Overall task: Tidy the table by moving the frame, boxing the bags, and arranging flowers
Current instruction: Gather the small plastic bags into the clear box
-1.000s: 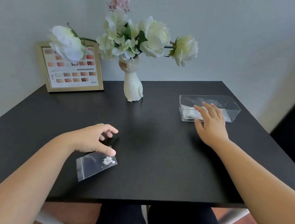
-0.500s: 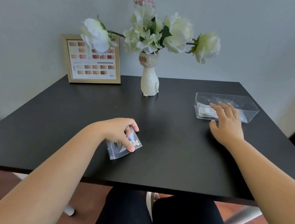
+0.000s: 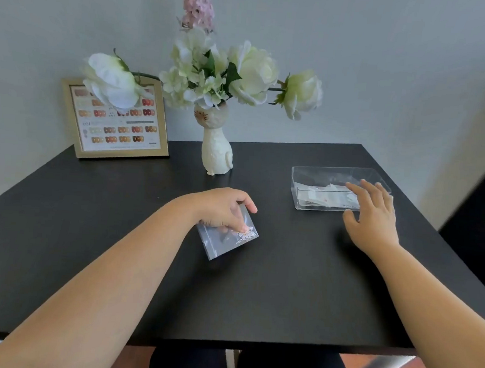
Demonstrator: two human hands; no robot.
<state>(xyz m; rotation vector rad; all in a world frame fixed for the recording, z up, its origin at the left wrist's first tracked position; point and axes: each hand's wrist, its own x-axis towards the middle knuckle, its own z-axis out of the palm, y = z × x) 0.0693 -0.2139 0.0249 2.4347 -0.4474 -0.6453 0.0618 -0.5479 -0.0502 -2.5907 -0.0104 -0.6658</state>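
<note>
Clear small plastic bag [image 3: 227, 236] with white beads lies mid-desk, pinched by the left hand [image 3: 222, 208], fingers curled around its top edge. Right hand [image 3: 370, 215], fingers loosely spread, touches the transparent rectangular box [image 3: 317, 172] on the black desk [image 3: 285, 289].

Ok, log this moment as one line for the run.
step: boxing bags | left hand: pinching small clear bag above table | right hand: open, at clear box near wall | box: holds bags already
</note>
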